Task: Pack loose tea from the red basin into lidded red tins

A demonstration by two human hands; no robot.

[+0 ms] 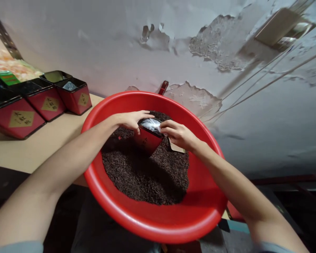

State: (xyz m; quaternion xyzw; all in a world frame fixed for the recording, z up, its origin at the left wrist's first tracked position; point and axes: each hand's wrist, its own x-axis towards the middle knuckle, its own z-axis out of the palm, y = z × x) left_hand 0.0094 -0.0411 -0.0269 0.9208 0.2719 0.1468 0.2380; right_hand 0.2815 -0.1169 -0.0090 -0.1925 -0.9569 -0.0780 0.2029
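Note:
A red tea tin (149, 142) with dark lettering stands slightly tilted on loose dark tea leaves (144, 182) inside a big red plastic basin (158, 225). My left hand (133, 121) holds the tin at its upper left, with the thumb on the near side and the fingers along the far rim. A clear plastic bag (150, 123) lines the tin, its gathered top showing at the opening. My right hand (180, 133) pinches the bunched end of this bag. Below the right hand, a tan flat piece of card (177, 146) lies on the leaves.
Several open red tins (51, 105) with gold diamond labels stand on a light wooden table (13, 154) to the left. Behind the basin rises a grey wall (107, 45) with peeling patches. Cables (265, 80) run along it at the right.

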